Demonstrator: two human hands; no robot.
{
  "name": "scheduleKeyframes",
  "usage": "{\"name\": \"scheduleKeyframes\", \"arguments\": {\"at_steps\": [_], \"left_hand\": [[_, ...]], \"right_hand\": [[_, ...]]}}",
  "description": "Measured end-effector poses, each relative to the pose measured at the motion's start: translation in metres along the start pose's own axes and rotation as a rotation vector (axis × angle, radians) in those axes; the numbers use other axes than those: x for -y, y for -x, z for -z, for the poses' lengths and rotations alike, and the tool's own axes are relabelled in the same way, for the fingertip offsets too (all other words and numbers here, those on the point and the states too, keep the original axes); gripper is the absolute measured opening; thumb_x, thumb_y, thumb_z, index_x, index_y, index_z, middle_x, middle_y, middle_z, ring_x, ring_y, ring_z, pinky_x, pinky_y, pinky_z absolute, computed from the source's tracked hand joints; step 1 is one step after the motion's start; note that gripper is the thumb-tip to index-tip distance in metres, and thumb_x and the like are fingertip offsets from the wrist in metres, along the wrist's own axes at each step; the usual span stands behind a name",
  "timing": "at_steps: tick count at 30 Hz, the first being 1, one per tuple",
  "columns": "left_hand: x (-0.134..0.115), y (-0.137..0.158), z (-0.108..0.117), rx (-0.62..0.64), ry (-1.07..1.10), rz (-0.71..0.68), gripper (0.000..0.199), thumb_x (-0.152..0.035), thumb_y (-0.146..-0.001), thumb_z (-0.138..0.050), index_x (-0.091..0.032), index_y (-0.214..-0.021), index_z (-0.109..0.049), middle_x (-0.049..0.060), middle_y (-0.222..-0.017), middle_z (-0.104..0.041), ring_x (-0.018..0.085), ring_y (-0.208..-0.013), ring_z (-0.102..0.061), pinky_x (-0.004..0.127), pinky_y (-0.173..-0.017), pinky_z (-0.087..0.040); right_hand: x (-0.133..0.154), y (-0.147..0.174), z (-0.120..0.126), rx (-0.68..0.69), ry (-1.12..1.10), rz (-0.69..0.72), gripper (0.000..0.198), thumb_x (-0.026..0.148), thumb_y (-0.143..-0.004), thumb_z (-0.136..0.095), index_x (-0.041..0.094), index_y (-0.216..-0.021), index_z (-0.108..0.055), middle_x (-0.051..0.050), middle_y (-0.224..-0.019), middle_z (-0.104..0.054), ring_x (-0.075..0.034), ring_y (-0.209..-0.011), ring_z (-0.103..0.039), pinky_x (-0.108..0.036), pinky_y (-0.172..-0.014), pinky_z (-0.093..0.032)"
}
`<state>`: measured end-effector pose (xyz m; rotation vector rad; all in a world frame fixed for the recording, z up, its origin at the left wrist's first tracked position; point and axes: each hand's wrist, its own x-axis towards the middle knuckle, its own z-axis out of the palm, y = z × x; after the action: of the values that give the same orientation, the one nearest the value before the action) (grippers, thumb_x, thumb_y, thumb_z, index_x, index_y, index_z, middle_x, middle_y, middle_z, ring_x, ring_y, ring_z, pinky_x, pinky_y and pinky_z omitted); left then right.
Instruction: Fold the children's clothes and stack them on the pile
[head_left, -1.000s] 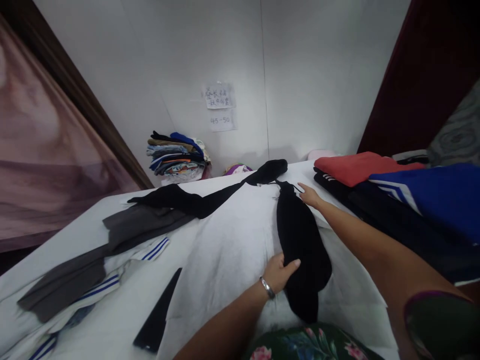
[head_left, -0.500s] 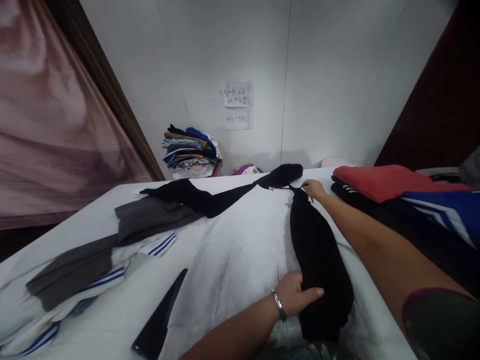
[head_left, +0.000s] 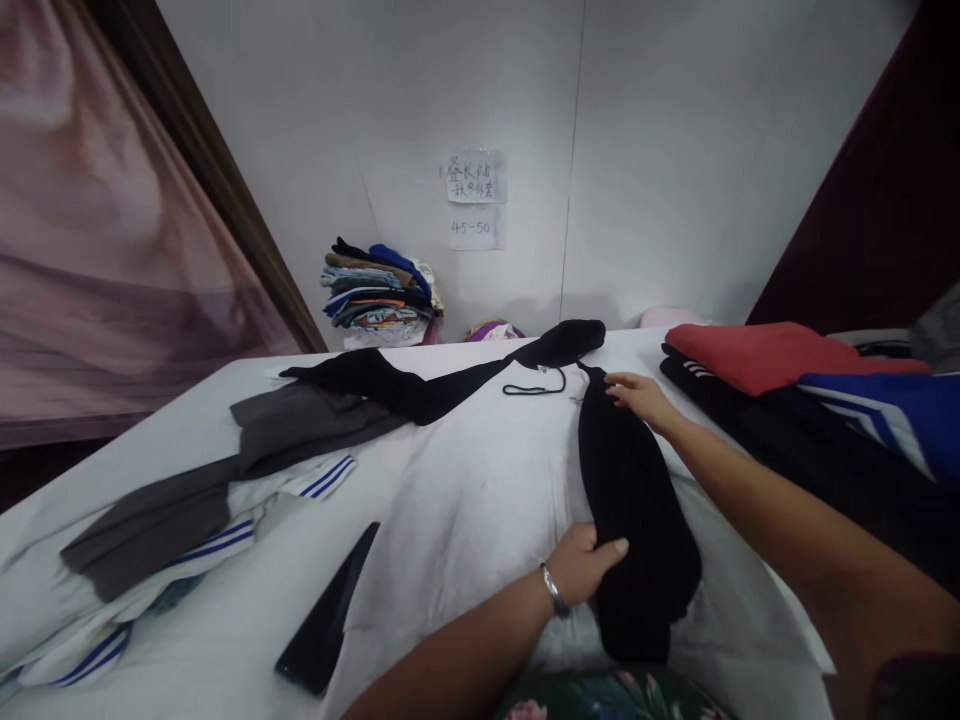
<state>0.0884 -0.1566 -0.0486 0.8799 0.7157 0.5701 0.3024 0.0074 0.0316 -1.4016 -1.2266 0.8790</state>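
Note:
A long-sleeved hooded top with a pale body [head_left: 472, 500] lies spread in front of me. Its black hood [head_left: 566, 342] is at the far end, with a dark drawstring [head_left: 534, 390] looped on the pale cloth below it. One black sleeve [head_left: 637, 490] is folded down along the right side; the other black sleeve [head_left: 450, 393] stretches out left. My left hand [head_left: 585, 565] grips the folded sleeve at its inner edge, thumb on top and fingers hidden beneath. Over the upper end of that sleeve, my right hand [head_left: 637, 395] has its fingers stretched out, holding nothing visible.
Grey and white striped clothes [head_left: 300, 435] lie on the left of the white table [head_left: 247, 640], near a black phone-like slab [head_left: 330, 610]. Folded red clothing [head_left: 757, 355] and blue clothing [head_left: 877, 410] are piled at right. A clothes stack [head_left: 382, 290] stands by the wall behind.
My right hand has let go of the drawstring, which now lies in a loop left of it. My left hand still holds the sleeve. The view has shifted slightly.

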Motion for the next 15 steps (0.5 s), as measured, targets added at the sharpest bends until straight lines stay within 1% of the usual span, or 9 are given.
{"name": "scheduleKeyframes", "arguments": {"at_steps": [2, 3, 5, 6, 8, 10, 12, 13, 15], "left_hand": [[-0.004, 0.001, -0.004, -0.050, -0.066, -0.095, 0.034, -0.053, -0.063, -0.074, -0.019, -0.067, -0.068, 0.006, -0.074, -0.067, 0.026, -0.083, -0.062, 0.038, -0.085, -0.047], [-0.007, 0.002, -0.005, -0.061, -0.052, -0.119, 0.038, -0.054, -0.064, -0.074, -0.017, -0.071, -0.068, 0.007, -0.074, -0.068, 0.026, -0.082, -0.064, 0.040, -0.086, -0.047], [-0.018, 0.004, -0.007, -0.071, 0.081, -0.114, 0.040, -0.049, -0.065, -0.075, -0.013, -0.080, -0.069, 0.010, -0.078, -0.070, 0.027, -0.084, -0.066, 0.042, -0.088, -0.048], [-0.027, 0.006, -0.008, -0.082, 0.152, -0.112, 0.039, -0.046, -0.066, -0.075, -0.011, -0.084, -0.069, 0.011, -0.080, -0.071, 0.028, -0.086, -0.066, 0.042, -0.089, -0.047], [-0.049, 0.009, -0.006, -0.100, 0.262, -0.117, 0.034, -0.039, -0.070, -0.072, -0.010, -0.088, -0.069, 0.012, -0.085, -0.072, 0.028, -0.091, -0.067, 0.041, -0.092, -0.047], [-0.077, 0.012, -0.004, -0.102, 0.336, -0.130, 0.028, -0.035, -0.076, -0.067, -0.012, -0.093, -0.068, 0.010, -0.089, -0.072, 0.027, -0.096, -0.066, 0.040, -0.096, -0.046], [-0.108, 0.012, -0.002, -0.082, 0.360, -0.139, 0.027, -0.036, -0.081, -0.060, -0.012, -0.093, -0.068, 0.009, -0.089, -0.072, 0.026, -0.100, -0.065, 0.040, -0.099, -0.045], [-0.123, 0.011, -0.001, -0.062, 0.354, -0.149, 0.030, -0.038, -0.083, -0.057, -0.012, -0.091, -0.068, 0.009, -0.088, -0.072, 0.027, -0.101, -0.065, 0.041, -0.099, -0.045], [-0.151, 0.004, -0.003, -0.049, 0.330, -0.218, 0.033, -0.041, -0.085, -0.054, -0.012, -0.090, -0.069, 0.009, -0.088, -0.072, 0.028, -0.103, -0.064, 0.043, -0.099, -0.046]], "right_hand": [[-0.018, 0.033, 0.018, -0.045, -0.001, -0.018, 0.029, 0.027, -0.065, -0.068, 0.020, -0.094, -0.068, -0.007, -0.107, -0.067, -0.023, -0.094, -0.062, -0.034, -0.071, -0.052], [-0.027, 0.050, 0.027, -0.066, 0.006, -0.026, 0.032, 0.030, -0.066, -0.067, 0.020, -0.096, -0.067, -0.007, -0.106, -0.067, -0.024, -0.096, -0.062, -0.036, -0.074, -0.052], [-0.042, 0.083, 0.046, -0.106, 0.064, -0.016, 0.036, 0.035, -0.068, -0.065, 0.021, -0.101, -0.067, -0.008, -0.104, -0.068, -0.026, -0.100, -0.061, -0.039, -0.081, -0.050], [-0.048, 0.098, 0.056, -0.124, 0.118, 0.012, 0.037, 0.037, -0.069, -0.064, 0.021, -0.102, -0.067, -0.008, -0.106, -0.067, -0.027, -0.102, -0.061, -0.040, -0.084, -0.049], [-0.060, 0.126, 0.076, -0.162, 0.265, 0.092, 0.038, 0.040, -0.072, -0.062, 0.024, -0.105, -0.067, -0.008, -0.114, -0.065, -0.028, -0.110, -0.057, -0.041, -0.090, -0.046], [-0.072, 0.149, 0.097, -0.188, 0.418, 0.132, 0.041, 0.042, -0.074, -0.061, 0.026, -0.111, -0.065, -0.008, -0.124, -0.060, -0.029, -0.115, -0.054, -0.041, -0.091, -0.046], [-0.082, 0.170, 0.115, -0.190, 0.518, 0.076, 0.051, 0.044, -0.074, -0.060, 0.025, -0.122, -0.060, -0.009, -0.130, -0.057, -0.030, -0.114, -0.054, -0.040, -0.087, -0.048], [-0.087, 0.179, 0.122, -0.191, 0.547, 0.022, 0.056, 0.045, -0.075, -0.060, 0.024, -0.127, -0.056, -0.010, -0.130, -0.057, -0.029, -0.110, -0.056, -0.039, -0.085, -0.048], [-0.094, 0.197, 0.132, -0.199, 0.572, -0.083, 0.064, 0.046, -0.074, -0.060, 0.023, -0.134, -0.050, -0.010, -0.125, -0.060, -0.027, -0.098, -0.061, -0.037, -0.079, -0.050]]}}
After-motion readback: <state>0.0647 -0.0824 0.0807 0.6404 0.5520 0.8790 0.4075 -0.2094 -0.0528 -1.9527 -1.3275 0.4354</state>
